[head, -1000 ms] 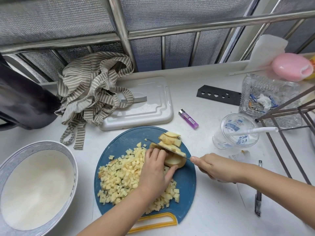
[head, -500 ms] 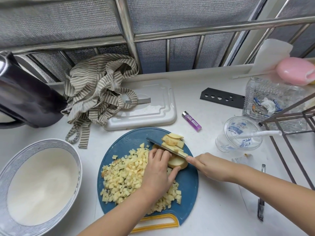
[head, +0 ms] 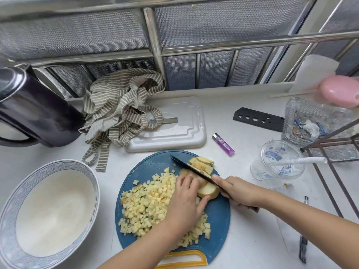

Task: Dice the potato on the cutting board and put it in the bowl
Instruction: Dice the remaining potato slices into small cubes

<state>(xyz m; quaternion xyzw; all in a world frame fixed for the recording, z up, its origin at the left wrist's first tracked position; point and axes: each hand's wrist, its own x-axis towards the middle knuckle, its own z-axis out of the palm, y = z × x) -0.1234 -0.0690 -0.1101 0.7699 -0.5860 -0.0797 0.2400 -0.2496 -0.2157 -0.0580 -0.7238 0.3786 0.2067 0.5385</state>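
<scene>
A round blue cutting board (head: 217, 212) with a yellow handle lies at the centre. A heap of diced potato (head: 149, 202) covers its left half. My left hand (head: 186, 202) holds down a stack of potato slices (head: 207, 190), fingers curled over it. My right hand (head: 236, 192) grips the handle of a dark knife (head: 186, 165), whose blade lies across the slices. Cut potato strips (head: 203, 163) lie beyond the blade. A white bowl (head: 91, 177) with a blue patterned rim stands to the left, with no potato in it.
A dark kettle (head: 33, 111) and a striped apron (head: 120, 113) sit at the back left, beside a white tray (head: 186, 133). A purple lighter (head: 223, 141), a plastic cup (head: 279, 162) with a straw, a glass dish (head: 310, 121), a metal rack (head: 334, 152) and a pen (head: 303, 243) are on the right.
The knife blade has slid forward and down across the potato slices. My left hand stays on the slices. The view has shifted slightly, so everything sits a little further right.
</scene>
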